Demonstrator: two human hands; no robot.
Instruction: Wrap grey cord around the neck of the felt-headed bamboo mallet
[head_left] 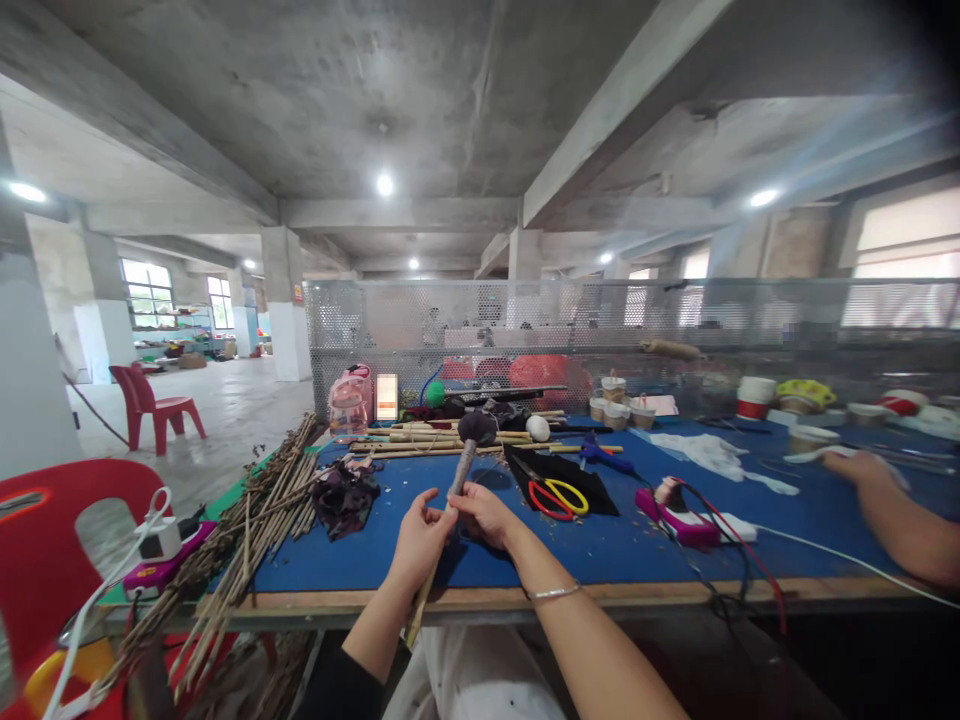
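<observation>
In the middle of the head view I hold a wooden stick (462, 470) with a dark, rounded, cloth-like head at its upper end. A greyish wrapping covers its upper part, and the bare lower end slants down past the table edge. My left hand (420, 537) pinches the stick below the wrapping. Close beside it, my right hand (484, 514) closes its fingers around the wrapped part. Left of my hands lies a crumpled heap of dark cloth (345, 498). To their right, scissors (556, 496) with red and yellow handles rest on a black cloth (600, 488).
Dry stalks (255, 510) stick out over the table's left edge. Bamboo sticks (420, 437) lie at the back. A blue glue gun (604, 455) and a purple power strip (682, 518) with cables sit to the right. Another person's hand (855, 466) works at far right.
</observation>
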